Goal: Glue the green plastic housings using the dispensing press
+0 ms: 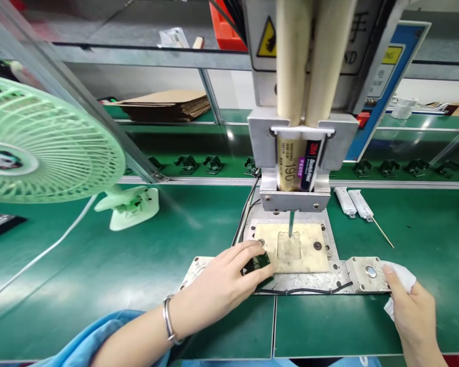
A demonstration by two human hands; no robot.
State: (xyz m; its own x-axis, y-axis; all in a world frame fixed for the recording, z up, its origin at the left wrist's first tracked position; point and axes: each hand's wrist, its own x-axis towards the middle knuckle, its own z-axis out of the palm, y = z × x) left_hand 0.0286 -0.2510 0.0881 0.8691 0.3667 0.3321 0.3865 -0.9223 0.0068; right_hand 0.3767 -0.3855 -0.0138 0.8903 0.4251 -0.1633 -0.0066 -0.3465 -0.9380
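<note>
My left hand [233, 270] is closed around a small black part [257, 262], its fingers wrapped over it at the left edge of the cream fixture plate [317, 262]. A square recess [289, 246] in that plate lies under the thin nozzle [291, 223] of a dispensing machine. Two-barrel adhesive cartridge [300, 160] sits in the machine's metal holder above. My right hand [415, 306] pinches a white wipe [401, 275] beside the round metal button [371, 271] at the base's right end. Part of the wipe is hidden by the fingers.
A green fan [49, 148] stands at the left with its cable [53, 247] across the bench. Two white tubes [354, 203] and a thin stick [383, 232] lie at the right. Several black parts [186, 164] line the rear strip. Cardboard sheets [164, 104] are stacked behind.
</note>
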